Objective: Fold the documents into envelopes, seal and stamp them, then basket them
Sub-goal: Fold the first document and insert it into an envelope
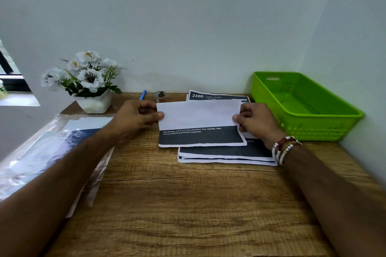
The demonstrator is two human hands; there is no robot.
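While both hands hold it at its short ends, the folded document (199, 113) sits raised just above the far middle of the wooden tabletop (188, 204). Its upper part is turned down toward the person and shows a blank white back. Its lower part shows a dark printed band with white text.

Left hand (135, 118): gripping the document's left edge, thumb on the white face, fingers (146, 104) curled behind it.

Right hand (258, 123): gripping the right edge in the same way, thumb on the white face and fingers curled. Beaded bracelets (284, 149) circle this wrist.

Stack of printed documents (225, 153): flat on the tabletop, directly under and slightly nearer than the held sheet. Its far end, headed "2400", shows beyond the held sheet.

Green plastic basket (342, 110): far right corner of the tabletop, against the wall (188, 27) and just beside the right hand. No envelopes can be seen in it.

Other items:
- Pot of white flowers (89, 81), far left, by the wall.
- Blue pen (143, 95), beyond the left hand.
- Small cylindrical item (160, 96), beside the pen; what it is cannot be told.
- Clear plastic packet of printed sheets (48, 148), on the left edge of the tabletop, partly under the left forearm.
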